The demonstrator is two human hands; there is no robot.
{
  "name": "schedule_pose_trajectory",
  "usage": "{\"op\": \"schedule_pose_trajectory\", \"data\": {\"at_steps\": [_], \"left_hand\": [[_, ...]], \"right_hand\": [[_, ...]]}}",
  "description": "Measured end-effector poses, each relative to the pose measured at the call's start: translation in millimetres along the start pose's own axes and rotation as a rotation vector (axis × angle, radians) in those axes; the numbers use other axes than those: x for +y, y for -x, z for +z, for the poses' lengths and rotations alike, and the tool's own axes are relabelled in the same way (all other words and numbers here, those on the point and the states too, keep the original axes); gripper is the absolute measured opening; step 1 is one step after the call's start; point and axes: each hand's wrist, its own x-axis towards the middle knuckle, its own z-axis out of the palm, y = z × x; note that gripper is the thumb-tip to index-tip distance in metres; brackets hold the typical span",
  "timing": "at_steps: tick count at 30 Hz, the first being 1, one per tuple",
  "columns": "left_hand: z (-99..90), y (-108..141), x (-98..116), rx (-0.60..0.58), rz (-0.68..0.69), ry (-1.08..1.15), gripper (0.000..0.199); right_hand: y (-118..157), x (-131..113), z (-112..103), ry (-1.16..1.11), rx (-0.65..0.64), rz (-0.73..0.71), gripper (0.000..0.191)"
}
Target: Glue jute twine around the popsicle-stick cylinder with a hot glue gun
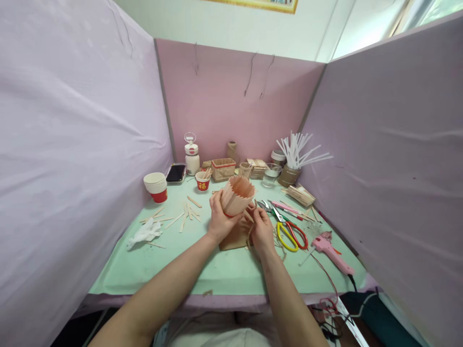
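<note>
My left hand (221, 219) is wrapped round a cup covered in pale wooden sticks (237, 195), with a jagged top rim. The cup is tilted, its open mouth facing up and away; a bit of red shows near its base. Close by on the right, my right hand (261, 224) has its fingers pinched on a thin brown twine (255, 204). More of this cord hangs in a loop by the right wrist. Under both hands a brown piece of board (231, 241) lies on the table, partly hidden.
Scissors (291, 236) with yellow and red handles and a pink glue gun (334, 255) lie to the right. At left are loose wooden sticks (186, 214), a crumpled tissue (145, 233) and stacked paper cups (156, 185). A glass of water (271, 176) stands behind.
</note>
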Motion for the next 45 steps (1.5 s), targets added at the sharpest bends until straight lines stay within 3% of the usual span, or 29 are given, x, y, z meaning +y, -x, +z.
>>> {"op": "schedule_pose_trajectory", "data": {"at_steps": [4, 10, 17, 24, 32, 38, 41, 45], "left_hand": [[2.7, 5, 0, -0.096, 0.021, 0.002, 0.099], [-0.4, 4, 0, -0.282, 0.013, 0.106, 0.087], [-1.7, 0, 3, -0.301, -0.103, 0.108, 0.091], [6.1, 5, -3, -0.346, -0.190, 0.345, 0.101], [4.5, 3, -1, -0.347, -0.266, 0.350, 0.108], [4.2, -1, -1, -0.312, -0.425, 0.389, 0.095], [3.9, -4, -4, -0.301, -0.508, 0.459, 0.082], [5.8, -7, -14, -0.256, -0.539, 0.566, 0.081]], "right_hand": [[0, 0, 4, -0.075, -0.026, -0.040, 0.029], [-11, -5, -6, -0.125, 0.093, -0.044, 0.028], [-15, -4, -15, -0.056, 0.079, -0.033, 0.023], [-14, -4, -14, -0.102, 0.061, 0.023, 0.025], [-15, -4, -15, -0.096, 0.056, 0.026, 0.030], [-11, -4, -13, -0.097, 0.051, 0.033, 0.032], [-7, -4, -14, 0.023, 0.064, 0.031, 0.032], [-6, -4, -22, 0.440, 0.128, -0.055, 0.027]]}}
